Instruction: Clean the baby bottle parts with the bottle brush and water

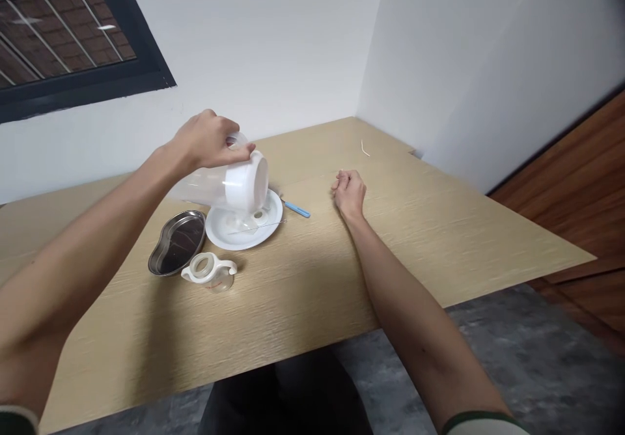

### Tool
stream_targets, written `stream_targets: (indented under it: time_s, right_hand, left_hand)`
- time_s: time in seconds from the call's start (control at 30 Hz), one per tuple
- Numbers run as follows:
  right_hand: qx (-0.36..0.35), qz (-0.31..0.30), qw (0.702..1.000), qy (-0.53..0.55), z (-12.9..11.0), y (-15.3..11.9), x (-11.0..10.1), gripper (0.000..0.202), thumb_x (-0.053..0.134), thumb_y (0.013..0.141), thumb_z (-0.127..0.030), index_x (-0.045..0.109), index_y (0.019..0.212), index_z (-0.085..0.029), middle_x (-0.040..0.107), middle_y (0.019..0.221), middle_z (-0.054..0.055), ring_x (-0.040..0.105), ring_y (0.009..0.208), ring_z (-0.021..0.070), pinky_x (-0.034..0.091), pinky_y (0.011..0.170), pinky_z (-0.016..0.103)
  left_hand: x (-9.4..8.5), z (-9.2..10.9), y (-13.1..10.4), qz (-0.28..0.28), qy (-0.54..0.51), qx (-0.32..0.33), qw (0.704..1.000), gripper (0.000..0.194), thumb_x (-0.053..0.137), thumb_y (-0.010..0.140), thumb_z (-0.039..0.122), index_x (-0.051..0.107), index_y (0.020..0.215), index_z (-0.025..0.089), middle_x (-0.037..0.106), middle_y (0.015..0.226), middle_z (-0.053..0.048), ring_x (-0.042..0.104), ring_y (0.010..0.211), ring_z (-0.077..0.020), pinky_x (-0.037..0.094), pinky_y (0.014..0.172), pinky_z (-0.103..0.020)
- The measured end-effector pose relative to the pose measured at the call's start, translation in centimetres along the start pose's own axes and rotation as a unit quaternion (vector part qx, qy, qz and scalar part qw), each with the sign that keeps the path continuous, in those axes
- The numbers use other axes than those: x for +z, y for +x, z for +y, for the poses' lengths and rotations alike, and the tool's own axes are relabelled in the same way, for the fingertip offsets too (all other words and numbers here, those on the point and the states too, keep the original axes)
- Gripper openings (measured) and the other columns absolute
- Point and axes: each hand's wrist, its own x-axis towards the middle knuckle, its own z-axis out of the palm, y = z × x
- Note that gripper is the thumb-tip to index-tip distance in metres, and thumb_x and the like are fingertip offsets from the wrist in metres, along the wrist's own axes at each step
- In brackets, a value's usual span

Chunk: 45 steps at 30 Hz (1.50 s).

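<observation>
Two hands are in view, and only the left one is at work. The left hand [208,139] is wrapped over the top of a clear jug [222,184] with a white cap end, fingers curled shut around its handle, and holds it tipped well over on its side so the white end hangs just above a white plate [271,217]. On the plate lie a small pale ring-shaped piece and a thin wire-like rod; whether any liquid is leaving the jug cannot be told, and the plate shows no clear pool. The right hand [349,191] rests on the bench [439,239], well apart from the plate, loosely closed in a soft fist with nothing in it that can be seen. Just right of the plate lies a blue tool [297,210], untouched. Left of the plate sits a steel kidney dish [178,243], which looks empty, and in front of it a small white-lidded cup [209,271] with a spout, upright with its lid on. Judging by this, the tipping over the plate is in hand and looks to be at an early or middle stage: the dish, cup and blue tool have not been brought into use. A small pale scrap [364,148] lies far back on the bench.
</observation>
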Motion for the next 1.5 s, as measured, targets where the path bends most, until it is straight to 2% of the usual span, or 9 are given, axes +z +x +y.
stream_targets:
  time_s: [0.13,0.23,0.43,0.63,0.8,1.03,1.17,1.27,1.5]
  right_hand:
    - [0.017,-0.004,0.999,0.036,0.0,-0.1,0.4,0.026,0.04,0.105,-0.039,0.055,0.094,-0.022,0.067,0.074,0.0,0.058,0.051,0.0108,0.047,0.05,0.023]
    - [0.022,0.013,0.999,0.029,0.0,0.0,0.3,0.021,0.042,0.104,-0.034,0.056,0.096,-0.021,0.069,0.079,0.001,0.057,0.053,0.0115,0.048,0.054,0.025]
    - [0.032,0.076,0.996,-0.029,0.4,0.8,-0.2,0.027,0.041,0.101,-0.03,0.057,0.082,-0.02,0.07,0.087,0.01,0.064,0.084,0.0216,0.047,0.087,0.037]
    - [0.028,0.084,0.993,-0.081,0.2,0.6,-0.3,0.043,0.041,0.101,-0.034,0.041,0.059,-0.026,0.05,0.06,0.003,0.05,0.068,0.0206,0.038,0.076,0.036]
    - [0.004,0.053,0.993,-0.103,-0.7,0.2,-0.2,0.057,0.055,0.097,-0.046,0.028,0.05,-0.027,0.026,0.049,-0.005,0.03,0.053,0.0144,0.029,0.064,0.033]
    - [-0.005,0.039,0.993,-0.111,-1.2,0.0,-0.3,0.061,0.052,0.098,-0.056,0.026,0.051,-0.027,0.028,0.049,-0.005,0.028,0.052,0.0138,0.026,0.06,0.033]
    - [0.007,0.04,0.994,-0.102,-0.6,0.0,-0.1,0.047,0.055,0.098,-0.052,0.045,0.062,-0.024,0.047,0.058,-0.003,0.043,0.058,0.0153,0.037,0.067,0.031]
    - [0.02,0.035,0.995,-0.09,-0.2,0.1,0.2,0.034,0.06,0.099,-0.051,0.063,0.089,-0.019,0.063,0.077,-0.001,0.059,0.072,0.0162,0.048,0.079,0.034]
    - [0.045,0.0,0.995,-0.089,0.4,0.1,0.4,0.031,0.064,0.1,-0.045,0.069,0.106,-0.015,0.071,0.103,0.005,0.068,0.094,0.0187,0.057,0.09,0.042]
  left_hand:
    - [-0.8,0.7,0.3,-0.034,0.052,-0.013,0.998,0.053,0.044,0.088,0.065,0.068,0.079,0.018,0.056,0.065,-0.009,0.054,0.076,-0.0284,0.032,0.068,-0.038]
    - [-1.4,-0.3,-0.5,-0.028,0.09,-0.009,0.995,0.057,0.042,0.09,0.066,0.068,0.082,0.016,0.053,0.064,-0.008,0.048,0.071,-0.0239,0.029,0.066,-0.036]
    - [-2.1,-3.5,-2.9,-0.021,0.102,-0.031,0.994,0.051,0.046,0.085,0.069,0.053,0.065,0.023,0.029,0.051,0.0,0.035,0.059,-0.018,0.019,0.062,-0.035]
    - [-3.2,-2.9,-4.7,-0.014,0.087,-0.021,0.996,0.048,0.048,0.082,0.065,0.035,0.059,0.025,0.034,0.048,0.001,0.028,0.053,-0.0151,0.023,0.058,-0.032]
    - [-2.2,0.0,-3.0,0.005,0.036,0.037,0.999,0.045,0.046,0.082,0.063,0.042,0.059,0.025,0.035,0.049,0.001,0.029,0.051,-0.015,0.03,0.061,-0.035]
    - [-0.1,2.3,1.8,0.002,0.042,0.043,0.998,0.048,0.046,0.083,0.066,0.06,0.069,0.022,0.039,0.049,-0.001,0.043,0.055,-0.0202,0.028,0.06,-0.035]
    - [0.2,0.9,2.2,-0.02,0.055,0.031,0.998,0.05,0.046,0.083,0.068,0.063,0.074,0.022,0.043,0.051,-0.001,0.044,0.056,-0.0206,0.028,0.06,-0.034]
    - [-0.3,-1.1,1.2,-0.024,0.045,0.029,0.998,0.047,0.047,0.086,0.066,0.059,0.072,0.023,0.043,0.053,0.0,0.038,0.055,-0.0176,0.026,0.06,-0.034]
    - [-2.9,-5.9,-2.4,-0.061,0.112,-0.029,0.991,0.048,0.047,0.086,0.069,0.043,0.067,0.024,0.041,0.051,0.001,0.036,0.054,-0.0159,0.024,0.061,-0.031]
